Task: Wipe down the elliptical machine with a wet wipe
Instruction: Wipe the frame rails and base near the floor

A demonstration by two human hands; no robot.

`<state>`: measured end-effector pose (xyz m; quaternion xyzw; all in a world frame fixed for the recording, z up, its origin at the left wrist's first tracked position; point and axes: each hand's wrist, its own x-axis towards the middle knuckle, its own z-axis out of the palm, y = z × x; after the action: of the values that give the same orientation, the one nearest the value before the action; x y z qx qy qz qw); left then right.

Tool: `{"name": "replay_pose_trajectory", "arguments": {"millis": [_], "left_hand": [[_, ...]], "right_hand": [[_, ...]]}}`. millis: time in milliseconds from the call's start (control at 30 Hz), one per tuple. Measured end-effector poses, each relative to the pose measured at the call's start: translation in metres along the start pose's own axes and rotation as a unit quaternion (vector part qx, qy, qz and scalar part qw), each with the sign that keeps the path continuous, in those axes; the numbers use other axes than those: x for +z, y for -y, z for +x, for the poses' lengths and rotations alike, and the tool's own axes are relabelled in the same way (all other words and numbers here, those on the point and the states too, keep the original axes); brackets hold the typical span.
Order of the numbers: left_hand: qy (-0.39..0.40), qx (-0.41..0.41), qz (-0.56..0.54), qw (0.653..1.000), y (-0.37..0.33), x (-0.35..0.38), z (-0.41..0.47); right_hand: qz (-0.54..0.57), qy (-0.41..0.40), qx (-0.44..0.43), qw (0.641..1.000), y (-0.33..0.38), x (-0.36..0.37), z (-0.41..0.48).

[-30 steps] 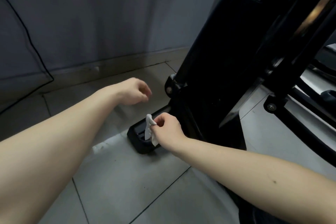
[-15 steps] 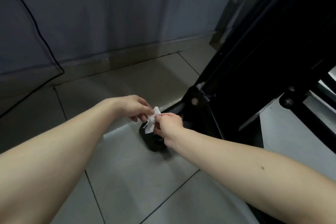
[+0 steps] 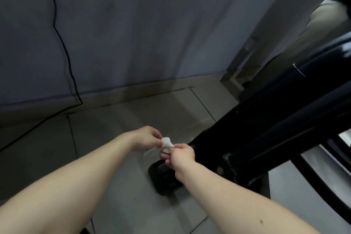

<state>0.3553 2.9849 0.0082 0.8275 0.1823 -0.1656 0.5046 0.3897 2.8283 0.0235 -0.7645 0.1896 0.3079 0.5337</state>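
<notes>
Wet wipe [image 3: 166, 142]: small, white and crumpled. I hold it in the air between my two hands, above the tiled floor [image 3: 114, 125] and just left of the elliptical machine [image 3: 284, 119]. It hangs apart from both the floor and the machine frame.

Left hand [image 3: 146, 137]: fingers curled, fingertips pinching the upper left edge of the wipe.

Right hand [image 3: 180, 155]: fingers curled, thumb and forefinger pinching the lower right edge of the wipe. My hands nearly meet, and the wipe spans the short gap between them. Both forearms are bare and reach in from the lower edge of the view.

Machine: black, filling the right side of the view. Its sloping frame members run from the upper right down toward the floor. A black stabiliser foot [image 3: 163, 176] rests on the tiles directly below my right hand, partly hidden by my wrist.

Surroundings: a grey wall [image 3: 133, 24] stands behind, with a beige skirting strip [image 3: 133, 93] along its base. A thin black cable [image 3: 62, 43] runs down the wall and out across the floor at the left. Motion blur hides the wipe's folds and the machine's fine detail.
</notes>
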Motion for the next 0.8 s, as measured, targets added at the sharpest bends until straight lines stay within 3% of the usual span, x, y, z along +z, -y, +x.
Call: {"name": "replay_pose_trajectory", "arguments": {"millis": [200, 333, 433, 567, 700, 800], "left_hand": [[-0.005, -0.036, -0.033, 0.999, 0.006, 0.010, 0.012], [-0.076, -0.052, -0.056, 0.994, 0.007, 0.013, 0.046], [-0.117, -0.035, -0.044, 0.992, -0.002, 0.002, 0.077], [-0.105, -0.044, 0.005, 0.993, -0.025, -0.016, 0.096], [-0.089, -0.074, 0.007, 0.993, -0.035, -0.036, 0.110], [-0.080, -0.081, 0.019, 0.993, -0.029, -0.049, 0.125]], "right_hand": [[-0.035, 0.030, 0.043, 0.998, 0.006, -0.002, 0.029], [0.109, -0.009, 0.120, 0.987, 0.003, 0.009, 0.072], [0.166, -0.017, 0.123, 0.978, 0.016, 0.027, 0.103], [0.188, -0.007, 0.144, 0.972, 0.024, 0.038, 0.131], [0.198, 0.068, 0.141, 0.968, 0.034, 0.045, 0.142], [0.207, 0.027, 0.146, 0.967, 0.044, 0.060, 0.148]]}}
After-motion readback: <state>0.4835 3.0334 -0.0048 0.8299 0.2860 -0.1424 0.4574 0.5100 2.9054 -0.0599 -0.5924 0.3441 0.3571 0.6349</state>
